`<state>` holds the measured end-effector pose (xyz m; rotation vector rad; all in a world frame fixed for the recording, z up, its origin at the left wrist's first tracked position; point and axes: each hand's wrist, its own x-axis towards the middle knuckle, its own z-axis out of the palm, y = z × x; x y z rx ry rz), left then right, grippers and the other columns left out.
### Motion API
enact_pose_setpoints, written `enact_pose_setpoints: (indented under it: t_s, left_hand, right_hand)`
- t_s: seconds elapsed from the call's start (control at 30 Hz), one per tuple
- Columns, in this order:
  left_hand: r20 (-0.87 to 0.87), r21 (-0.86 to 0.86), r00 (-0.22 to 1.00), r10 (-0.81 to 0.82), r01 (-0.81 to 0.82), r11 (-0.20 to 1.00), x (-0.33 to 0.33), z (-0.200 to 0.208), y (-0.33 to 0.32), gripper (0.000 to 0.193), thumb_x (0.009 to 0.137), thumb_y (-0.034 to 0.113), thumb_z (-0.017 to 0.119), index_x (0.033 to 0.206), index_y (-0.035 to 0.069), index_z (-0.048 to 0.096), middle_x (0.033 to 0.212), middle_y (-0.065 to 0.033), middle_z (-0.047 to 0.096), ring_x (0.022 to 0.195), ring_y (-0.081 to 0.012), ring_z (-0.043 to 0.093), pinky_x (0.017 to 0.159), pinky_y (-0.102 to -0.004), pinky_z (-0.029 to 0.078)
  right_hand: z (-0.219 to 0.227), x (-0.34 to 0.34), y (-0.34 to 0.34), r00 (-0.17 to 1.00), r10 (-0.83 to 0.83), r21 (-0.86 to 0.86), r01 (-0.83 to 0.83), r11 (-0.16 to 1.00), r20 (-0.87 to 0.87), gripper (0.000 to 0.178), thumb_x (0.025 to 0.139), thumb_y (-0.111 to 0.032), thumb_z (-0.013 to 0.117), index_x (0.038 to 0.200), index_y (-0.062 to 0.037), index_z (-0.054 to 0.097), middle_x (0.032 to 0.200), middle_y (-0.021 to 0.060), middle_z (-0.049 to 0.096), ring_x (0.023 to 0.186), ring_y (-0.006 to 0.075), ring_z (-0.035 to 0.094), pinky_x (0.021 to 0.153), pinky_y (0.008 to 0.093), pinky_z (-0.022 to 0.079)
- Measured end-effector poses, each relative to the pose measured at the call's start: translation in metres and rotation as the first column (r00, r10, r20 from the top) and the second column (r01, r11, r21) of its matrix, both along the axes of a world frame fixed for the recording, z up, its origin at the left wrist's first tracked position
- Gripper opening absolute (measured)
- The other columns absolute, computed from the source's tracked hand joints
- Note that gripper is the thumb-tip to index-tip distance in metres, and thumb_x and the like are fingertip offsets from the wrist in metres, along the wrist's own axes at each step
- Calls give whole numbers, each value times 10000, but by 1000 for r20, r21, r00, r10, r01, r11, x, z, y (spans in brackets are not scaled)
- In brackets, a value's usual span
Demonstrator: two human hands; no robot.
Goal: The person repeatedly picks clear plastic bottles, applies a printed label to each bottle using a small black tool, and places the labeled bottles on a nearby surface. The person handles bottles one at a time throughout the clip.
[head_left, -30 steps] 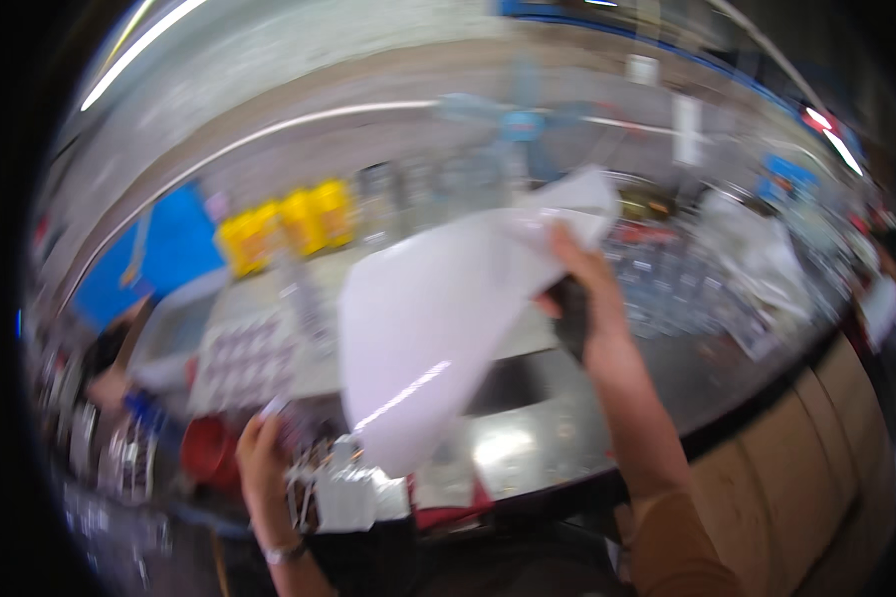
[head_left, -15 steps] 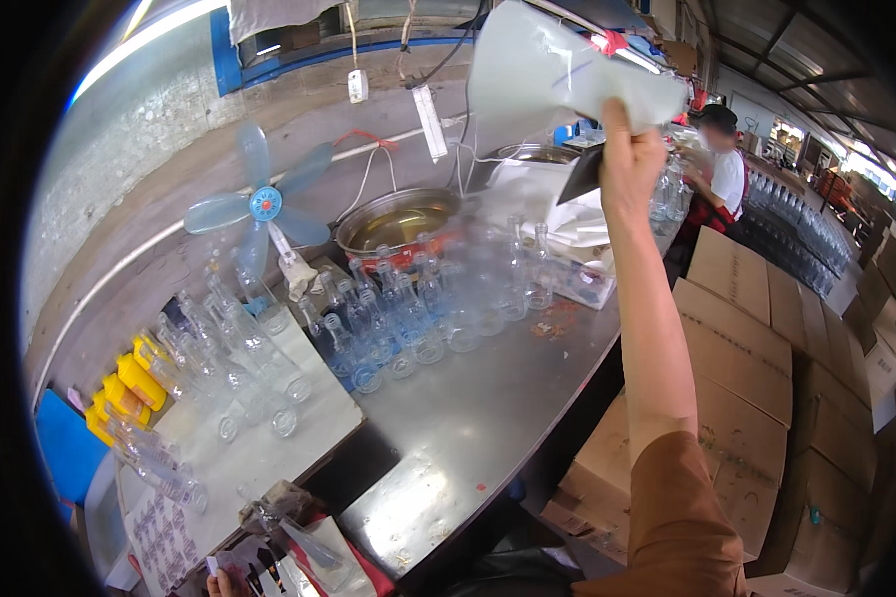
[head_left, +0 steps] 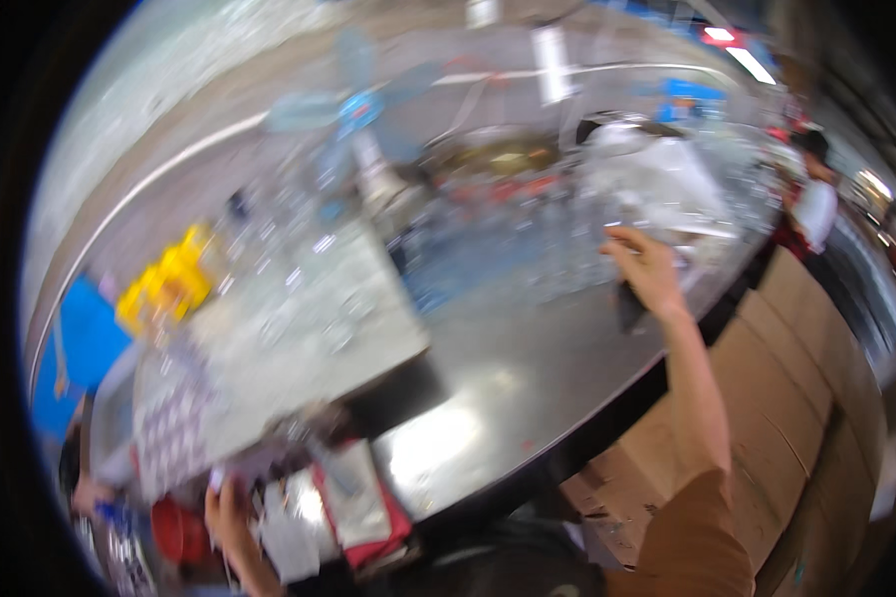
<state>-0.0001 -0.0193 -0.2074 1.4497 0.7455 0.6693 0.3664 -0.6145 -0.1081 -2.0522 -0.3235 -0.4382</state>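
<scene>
The picture is smeared by motion. My right hand is over the steel table, fingers curled, thumb and forefinger together. A dark flat piece shows under its palm and seems held there. Just beyond lies a crumpled white sheet; clear glass bottles stand to the hand's left. Low on the left, my left hand is closed around a small white piece, too blurred to name. Beside it are a pale pad with a red edge and a red cup-like container.
More glass bottles stand on a pale board near yellow containers. A blue fan and a metal basin are behind. Cardboard boxes line the right. One person is far right; another's hand shows at far left.
My right hand has come down and nearer over the table; the pale sheet it held up is out of its fingers. My left hand shows more fully. The view has swung.
</scene>
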Motion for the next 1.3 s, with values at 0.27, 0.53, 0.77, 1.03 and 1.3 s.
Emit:
enact_pose_setpoints:
  t_s: [0.27, 0.53, 0.77, 1.03, 1.3]
  left_hand:
    - [213, 264, 960, -182, 123, 957, 48, 45, -45, 124, 982, 24, 644, 1085, -39, 672, 1044, -114, 737, 954, -148, 702, 870, -264, 542]
    - [-182, 970, 864, -469, 237, 61, 61, 49, -100, 196, 777, 3, 771, 939, 75, 689, 1114, -84, 749, 1070, -258, 722, 840, -348, 598]
    - [-325, 833, 757, -567, 514, 208, 21, 25, -102, 276, 766, 78, 759, 1034, 83, 693, 1482, -195, 524, 1416, -363, 466, 1146, -492, 389]
    - [-133, 525, 887, -442, 441, 728, 31, -8, -123, 591, 888, 44, 706, 1454, 49, 539, 1615, -217, 311, 1487, -359, 344, 1134, -477, 399]
    - [-145, 493, 892, -427, 439, 751, 32, -7, -128, 618, 860, 62, 749, 1442, 27, 543, 1587, -261, 353, 1456, -382, 397, 1148, -432, 380]
  right_hand:
    - [-58, -140, 189, 749, 606, 139, -592, 794, -268, 247, 937, -76, 686, 1172, -3, 706, 900, 44, 729, 609, 39, 558, 534, 209, 444]
    - [-91, -188, 261, 521, 730, 203, -734, 648, -443, 263, 951, -71, 666, 1200, 12, 688, 955, 65, 763, 631, 39, 587, 567, 212, 478]
    - [-117, -206, 284, 469, 736, 463, -576, 674, -488, 293, 992, -109, 627, 1256, 19, 629, 979, 57, 734, 596, 58, 567, 565, 221, 487]
    - [-118, -211, 312, 453, 721, 394, -622, 677, -524, 472, 950, -241, 702, 1284, 74, 594, 1167, 175, 703, 986, 202, 692, 859, 332, 549]
    - [-128, -218, 313, 478, 721, 434, -582, 688, -502, 441, 930, -269, 720, 1214, 58, 638, 1090, 193, 719, 947, 198, 697, 832, 333, 545]
